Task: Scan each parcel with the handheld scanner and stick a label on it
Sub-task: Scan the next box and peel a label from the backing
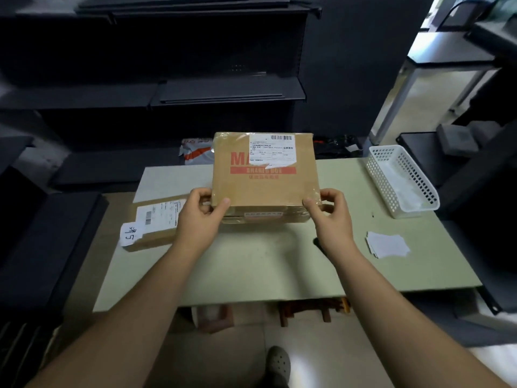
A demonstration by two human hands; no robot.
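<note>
While both my hands hold the box (pixel 263 175) at its near corners, I judge the job barely past its start for this parcel. My left hand (pixel 200 217) has a closed grip on the near left corner, thumb on top and fingers curled under; my right hand (pixel 333 217) has the same closed grip on the near right corner. The box sits near the middle of the worktop (pixel 251 264), its near edge looking slightly raised, though I cannot tell whether the far edge rests down. Its top faces me, with a printed shipping slip (pixel 272 149) and barcode at the far right corner, so it is placed well for scanning.

To my left lies a flat parcel (pixel 156 222) with a handwritten label (pixel 130 233) stuck at its near corner; I take that one as done. Beyond the box a grey and orange bag (pixel 195 151) shows at the far edge of the worktop, probably waiting its turn. A small stack of blank labels (pixel 387 245) lies to my right, near the white basket (pixel 402 180). A dark shape just behind my right wrist may be the scanner; I cannot tell.

So, by my reckoning: one parcel labelled, this box neither scanned nor labelled as far as I see, and at least one more to go.
</note>
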